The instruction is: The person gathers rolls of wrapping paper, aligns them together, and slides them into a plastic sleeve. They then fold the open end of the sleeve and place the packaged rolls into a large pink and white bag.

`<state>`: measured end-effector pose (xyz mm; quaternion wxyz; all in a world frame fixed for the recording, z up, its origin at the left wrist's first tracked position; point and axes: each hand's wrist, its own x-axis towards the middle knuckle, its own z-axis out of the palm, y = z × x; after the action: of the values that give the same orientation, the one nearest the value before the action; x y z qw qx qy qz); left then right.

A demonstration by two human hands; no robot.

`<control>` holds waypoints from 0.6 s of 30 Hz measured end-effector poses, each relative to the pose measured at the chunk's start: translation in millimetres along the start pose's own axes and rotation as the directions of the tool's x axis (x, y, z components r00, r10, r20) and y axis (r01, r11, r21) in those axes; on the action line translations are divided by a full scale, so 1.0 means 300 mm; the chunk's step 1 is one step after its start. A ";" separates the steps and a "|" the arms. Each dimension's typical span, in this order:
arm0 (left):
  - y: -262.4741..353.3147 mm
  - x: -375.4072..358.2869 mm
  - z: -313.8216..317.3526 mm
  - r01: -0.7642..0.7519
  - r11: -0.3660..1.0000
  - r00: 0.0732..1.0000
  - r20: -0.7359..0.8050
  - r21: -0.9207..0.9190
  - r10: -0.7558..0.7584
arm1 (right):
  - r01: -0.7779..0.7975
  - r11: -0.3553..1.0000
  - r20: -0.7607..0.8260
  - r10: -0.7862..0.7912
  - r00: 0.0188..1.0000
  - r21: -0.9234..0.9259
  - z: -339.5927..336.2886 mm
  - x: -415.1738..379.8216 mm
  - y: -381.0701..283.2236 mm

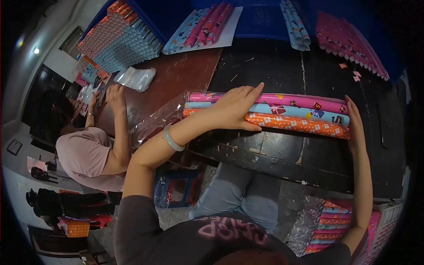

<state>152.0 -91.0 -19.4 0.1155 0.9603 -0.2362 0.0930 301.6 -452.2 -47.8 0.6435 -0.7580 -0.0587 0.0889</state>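
Note:
A pink, a blue and an orange wrapping paper roll (300, 113) lie side by side on the dark table, within a clear plastic sleeve (161, 115) whose loose end trails to the left. My left hand (238, 108) spans the bundle from above, thumb on the near orange roll and fingers over the far pink one. At the right ends of the rolls, my right hand (355, 126) lies flat against them with its fingers stretched; its thumb is hidden.
Further rolls stand in a large stack (121, 42), on a white sheet (229, 35) and in a pink row (351, 44) at the back. A co-worker (88, 148) sits on the left near clear bags (137, 78). Packed rolls (329, 225) lie below right.

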 end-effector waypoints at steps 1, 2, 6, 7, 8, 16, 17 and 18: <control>-0.002 -0.013 -0.035 -0.006 0.999 1.000 -0.006 -0.042 0.006 | -0.031 0.999 -0.036 0.031 0.999 -0.022 -0.010 0.004 0.004; -0.011 -0.037 -0.090 -0.014 0.996 1.000 -0.008 -0.084 0.014 | 0.010 1.000 -0.016 -0.010 1.000 0.010 -0.041 0.018 0.028; -0.139 -0.180 -0.201 0.069 0.993 0.969 0.228 0.096 -0.090 | 0.064 0.996 -0.044 -0.062 0.997 0.059 -0.080 0.043 0.070; -0.143 -0.197 -0.175 0.080 0.992 0.968 0.231 0.098 -0.101 | 0.045 0.997 0.004 -0.046 0.999 0.058 -0.066 0.044 0.071; -0.143 -0.211 -0.132 0.078 0.994 0.982 0.164 0.078 -0.090 | 0.028 0.998 0.051 -0.031 0.998 0.056 -0.051 0.042 0.069; -0.026 -0.016 0.020 -0.078 0.991 0.996 -0.036 0.106 0.082 | 0.092 0.993 0.077 -0.097 0.992 0.068 -0.080 0.026 0.046; -0.009 0.015 0.038 -0.096 0.989 0.992 -0.064 0.114 0.104 | 0.091 0.994 0.069 -0.095 0.993 0.063 -0.093 0.028 0.061; 0.004 0.047 0.056 -0.119 0.985 0.987 -0.090 0.127 0.130 | 0.092 0.994 0.057 -0.096 0.994 0.062 -0.090 0.030 0.071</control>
<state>165.8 -102.7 -31.8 0.0622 0.9432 -0.2838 0.1612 315.5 -479.9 -65.1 0.6672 -0.7319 -0.1109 0.0829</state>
